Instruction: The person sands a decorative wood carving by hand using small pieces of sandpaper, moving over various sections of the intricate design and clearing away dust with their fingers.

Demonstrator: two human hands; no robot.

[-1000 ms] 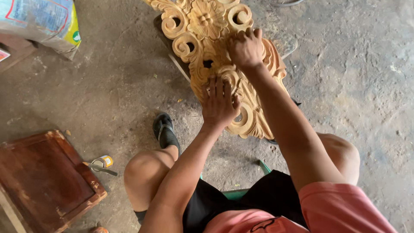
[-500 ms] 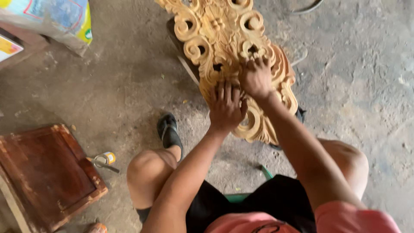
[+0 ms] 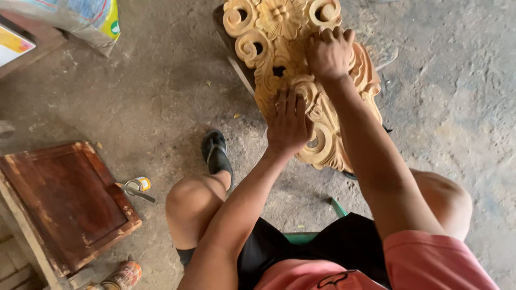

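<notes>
While the carved wooden panel (image 3: 293, 75) lies propped on the concrete floor (image 3: 150, 96) just ahead of my knees, its pale scrolls and central flower facing up, I press my left hand (image 3: 288, 124) flat on its lower half, fingers spread and open, gripping nothing. My right hand (image 3: 329, 52) sits further up the panel, fingers curled down onto the carving beside the flower; I cannot tell whether anything is pinched under them. Just left of the panel's lower end my foot rests in a black sandal (image 3: 216, 152). Further left of the panel a small yellow-labelled can (image 3: 141, 185) lies on the floor, touching a dark reddish wooden stool (image 3: 64, 201). Well apart from the panel, toward the upper left, a printed sack (image 3: 80, 19) slumps on the floor.
</notes>
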